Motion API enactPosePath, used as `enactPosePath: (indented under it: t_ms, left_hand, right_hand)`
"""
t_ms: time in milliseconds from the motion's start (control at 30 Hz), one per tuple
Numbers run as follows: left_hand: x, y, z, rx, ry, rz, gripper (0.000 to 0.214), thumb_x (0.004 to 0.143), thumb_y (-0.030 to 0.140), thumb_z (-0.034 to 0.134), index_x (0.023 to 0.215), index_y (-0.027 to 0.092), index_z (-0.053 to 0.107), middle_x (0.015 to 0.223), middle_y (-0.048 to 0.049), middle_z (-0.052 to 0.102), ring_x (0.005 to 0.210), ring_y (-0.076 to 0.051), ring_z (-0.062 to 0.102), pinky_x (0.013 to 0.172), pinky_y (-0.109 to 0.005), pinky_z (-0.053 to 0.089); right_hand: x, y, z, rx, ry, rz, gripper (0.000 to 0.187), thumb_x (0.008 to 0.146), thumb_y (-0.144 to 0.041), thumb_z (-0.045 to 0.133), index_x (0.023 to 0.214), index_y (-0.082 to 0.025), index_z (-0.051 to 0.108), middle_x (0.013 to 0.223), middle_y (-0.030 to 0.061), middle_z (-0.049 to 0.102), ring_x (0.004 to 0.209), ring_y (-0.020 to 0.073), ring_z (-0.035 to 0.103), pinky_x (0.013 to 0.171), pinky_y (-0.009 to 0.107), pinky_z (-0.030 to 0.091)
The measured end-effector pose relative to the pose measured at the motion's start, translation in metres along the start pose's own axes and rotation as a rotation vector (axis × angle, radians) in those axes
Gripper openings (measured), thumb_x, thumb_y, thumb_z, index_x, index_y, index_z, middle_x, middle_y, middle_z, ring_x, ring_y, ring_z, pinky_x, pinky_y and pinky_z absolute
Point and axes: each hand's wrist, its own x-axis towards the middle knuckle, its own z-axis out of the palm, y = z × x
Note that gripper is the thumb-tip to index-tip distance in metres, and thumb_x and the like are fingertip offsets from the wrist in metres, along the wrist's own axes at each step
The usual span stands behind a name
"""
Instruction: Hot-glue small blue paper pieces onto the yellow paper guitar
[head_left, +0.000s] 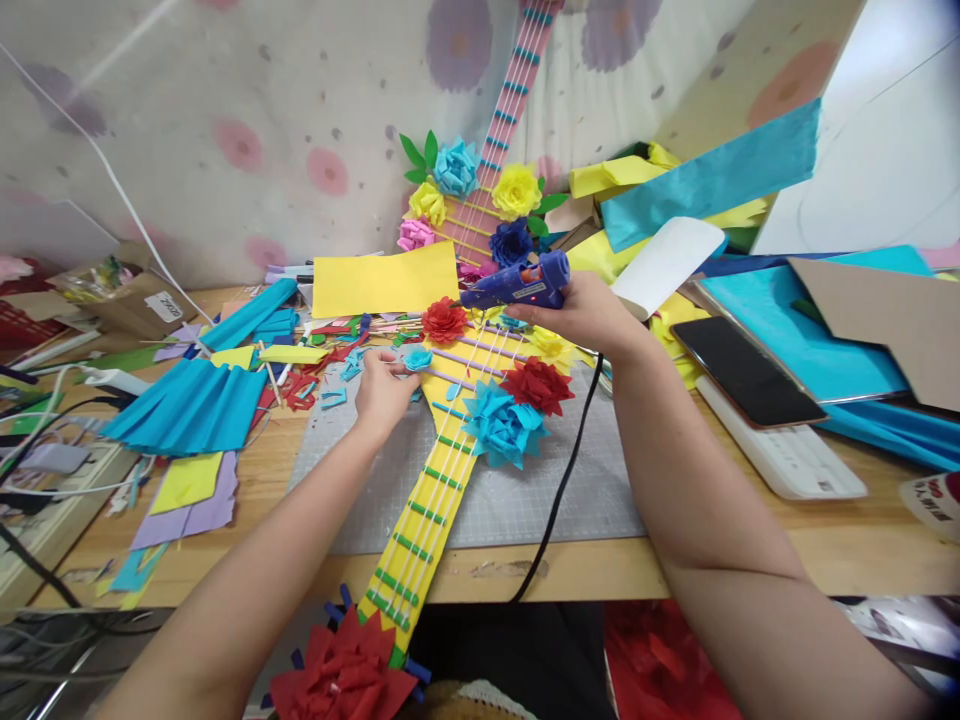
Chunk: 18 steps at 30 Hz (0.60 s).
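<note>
My left hand (382, 388) pinches a small light-blue paper flower (417, 359) at the left edge of a yellow paper guitar (450, 440). In my right hand (592, 312) is a blue glue gun (517, 283), its nozzle pointing left near a red paper flower (444, 320) on the guitar's body. Another red flower (537, 386), a large blue flower (507, 424) and a yellow flower (551, 345) sit along the right side of the body. The neck runs toward me, with green frets and white strings, and a big red flower (345, 668) at its end.
Under the guitar lies a grey cutting mat (592, 500). A pink paper guitar (504, 140) with flowers leans at the back. Blue crepe paper (187, 405) and scraps lie left. At right are a phone (748, 372), a white keyboard (787, 450) and paper sheets. The glue gun's black cord (562, 490) hangs over the table's front edge.
</note>
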Motion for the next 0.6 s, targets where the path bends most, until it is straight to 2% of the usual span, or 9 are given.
enactPosePath:
  t_ms: [200, 333, 600]
  left_hand:
    - [-0.003, 0.007, -0.001, 0.096, 0.026, -0.004, 0.049, 0.062, 0.036, 0.076, 0.088, 0.025, 0.036, 0.087, 0.0000, 0.066, 0.080, -0.020, 0.063, 0.069, -0.030, 0.040]
    - [-0.005, 0.010, -0.001, 0.188, 0.018, -0.020, 0.046, 0.067, 0.037, 0.073, 0.092, 0.025, 0.037, 0.095, -0.0011, 0.069, 0.086, -0.020, 0.065, 0.074, -0.031, 0.043]
    - [-0.008, 0.015, -0.001, 0.186, 0.028, -0.024, 0.045, 0.068, 0.038, 0.073, 0.093, 0.025, 0.038, 0.099, -0.0032, 0.069, 0.090, -0.022, 0.065, 0.075, -0.032, 0.043]
  right_hand:
    - [0.000, 0.000, 0.001, -0.004, -0.005, 0.022, 0.044, 0.073, -0.056, 0.064, 0.090, -0.016, 0.070, 0.068, 0.0026, 0.058, 0.068, 0.0162, 0.051, 0.063, 0.030, 0.040]
    - [0.000, 0.001, 0.001, 0.009, 0.006, 0.008, 0.044, 0.072, -0.057, 0.064, 0.088, -0.016, 0.070, 0.066, 0.0020, 0.057, 0.068, 0.0160, 0.050, 0.063, 0.030, 0.040]
    - [0.000, 0.001, 0.001, 0.004, 0.029, -0.023, 0.044, 0.072, -0.056, 0.064, 0.086, -0.015, 0.070, 0.066, 0.0019, 0.056, 0.068, 0.0158, 0.050, 0.063, 0.029, 0.040]
